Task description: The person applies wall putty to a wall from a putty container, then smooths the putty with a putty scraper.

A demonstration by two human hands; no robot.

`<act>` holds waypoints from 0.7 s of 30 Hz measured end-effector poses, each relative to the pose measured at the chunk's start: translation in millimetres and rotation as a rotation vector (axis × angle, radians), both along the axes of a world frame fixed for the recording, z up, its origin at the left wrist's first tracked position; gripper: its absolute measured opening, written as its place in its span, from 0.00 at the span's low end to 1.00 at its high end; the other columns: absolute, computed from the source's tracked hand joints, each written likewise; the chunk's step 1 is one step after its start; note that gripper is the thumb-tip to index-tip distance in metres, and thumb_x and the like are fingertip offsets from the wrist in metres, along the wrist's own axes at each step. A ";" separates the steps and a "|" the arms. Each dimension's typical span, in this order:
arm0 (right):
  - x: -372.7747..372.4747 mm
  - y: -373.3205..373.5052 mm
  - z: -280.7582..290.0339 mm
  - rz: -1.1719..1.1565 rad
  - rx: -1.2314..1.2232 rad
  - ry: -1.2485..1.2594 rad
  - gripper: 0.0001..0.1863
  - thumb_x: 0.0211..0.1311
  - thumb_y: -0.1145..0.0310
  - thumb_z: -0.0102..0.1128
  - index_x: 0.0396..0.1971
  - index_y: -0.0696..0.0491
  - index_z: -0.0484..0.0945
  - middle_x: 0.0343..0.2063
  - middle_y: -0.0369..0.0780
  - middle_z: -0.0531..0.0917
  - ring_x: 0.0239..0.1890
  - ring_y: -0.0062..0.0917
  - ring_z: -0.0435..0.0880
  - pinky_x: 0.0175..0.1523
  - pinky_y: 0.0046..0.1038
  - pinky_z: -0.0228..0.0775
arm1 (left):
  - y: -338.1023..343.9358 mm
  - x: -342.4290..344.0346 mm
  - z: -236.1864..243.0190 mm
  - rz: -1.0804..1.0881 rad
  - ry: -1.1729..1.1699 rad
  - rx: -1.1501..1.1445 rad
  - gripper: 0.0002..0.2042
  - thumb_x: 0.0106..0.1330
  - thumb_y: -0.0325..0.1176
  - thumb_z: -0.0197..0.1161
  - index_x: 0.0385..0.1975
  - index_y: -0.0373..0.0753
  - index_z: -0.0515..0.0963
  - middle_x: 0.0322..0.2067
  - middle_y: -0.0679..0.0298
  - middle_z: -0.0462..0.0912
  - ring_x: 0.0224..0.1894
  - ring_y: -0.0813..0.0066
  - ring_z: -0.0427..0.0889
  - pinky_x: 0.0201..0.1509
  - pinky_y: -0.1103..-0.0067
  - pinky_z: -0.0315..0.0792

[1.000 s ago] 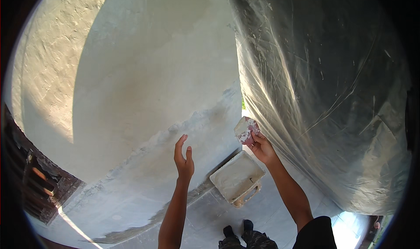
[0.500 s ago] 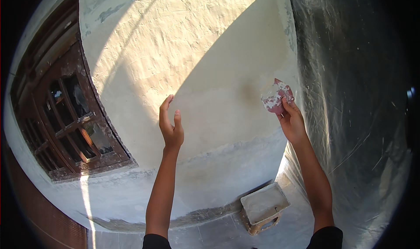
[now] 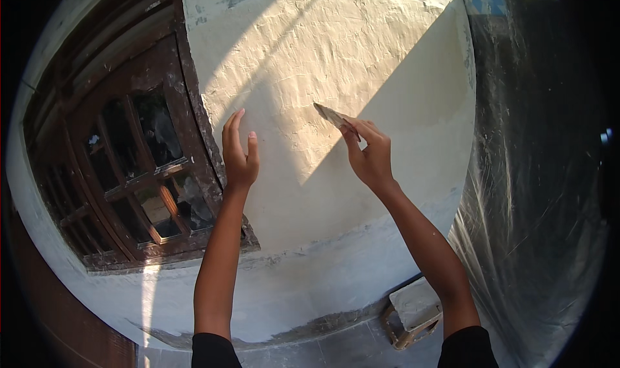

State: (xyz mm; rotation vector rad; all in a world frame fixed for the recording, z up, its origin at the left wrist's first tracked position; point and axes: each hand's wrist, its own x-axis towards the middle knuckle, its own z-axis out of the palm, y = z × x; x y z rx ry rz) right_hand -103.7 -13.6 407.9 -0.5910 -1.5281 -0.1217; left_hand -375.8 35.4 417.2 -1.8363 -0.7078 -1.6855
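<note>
The wall [image 3: 413, 96] ahead is coated in pale plaster, rough in the sunlit upper part and smoother in the shade. My right hand [image 3: 371, 155] pinches a thin, flat putty spreader [image 3: 331, 115], seen nearly edge-on and crusted with plaster. Its tip points up and left at the rough sunlit area; I cannot tell whether it touches. My left hand [image 3: 241, 158] is raised near the window's right edge, thumb and fingers apart, holding nothing.
A brown wooden window [image 3: 139, 161] with dark panes is set in the wall at left. Clear plastic sheeting [image 3: 529, 161] hangs along the right. Low down at right, a stool [image 3: 403, 332] bears a plaster-smeared tray [image 3: 413, 300], partly behind my right arm.
My right hand has swung left and turned the spreader from its broad face to its edge. The view has shifted, so the wall and window sit further right.
</note>
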 end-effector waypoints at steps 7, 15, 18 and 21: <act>-58.4 53.7 -56.8 -0.444 0.448 -0.328 0.21 0.57 0.78 0.63 0.53 0.52 0.81 0.51 0.35 0.82 0.46 0.28 0.81 0.52 0.32 0.75 | 20.7 -4.4 -10.9 0.017 0.046 0.058 0.24 0.70 0.32 0.50 0.65 0.32 0.64 0.62 0.48 0.69 0.66 0.49 0.67 0.70 0.61 0.61; -59.2 75.3 -83.3 -0.566 0.286 -0.526 0.23 0.56 0.74 0.60 0.54 0.51 0.81 0.57 0.36 0.81 0.50 0.24 0.80 0.50 0.25 0.77 | 23.8 -4.2 -12.6 0.090 0.079 0.110 0.24 0.69 0.30 0.50 0.65 0.32 0.64 0.63 0.47 0.68 0.66 0.48 0.67 0.70 0.60 0.61; -43.7 72.7 -106.7 -0.648 0.260 -0.670 0.24 0.57 0.72 0.58 0.56 0.50 0.80 0.61 0.37 0.79 0.51 0.24 0.81 0.51 0.23 0.77 | 25.8 -1.5 -15.8 0.086 0.058 0.104 0.25 0.68 0.31 0.51 0.64 0.31 0.65 0.61 0.47 0.70 0.65 0.49 0.69 0.72 0.56 0.58; -24.6 63.2 -119.7 -0.540 0.288 -0.702 0.24 0.59 0.72 0.58 0.57 0.51 0.79 0.59 0.36 0.80 0.53 0.26 0.81 0.50 0.25 0.77 | 28.3 -3.9 -13.8 0.097 0.071 0.114 0.25 0.68 0.31 0.51 0.64 0.31 0.65 0.62 0.47 0.70 0.66 0.49 0.68 0.72 0.56 0.58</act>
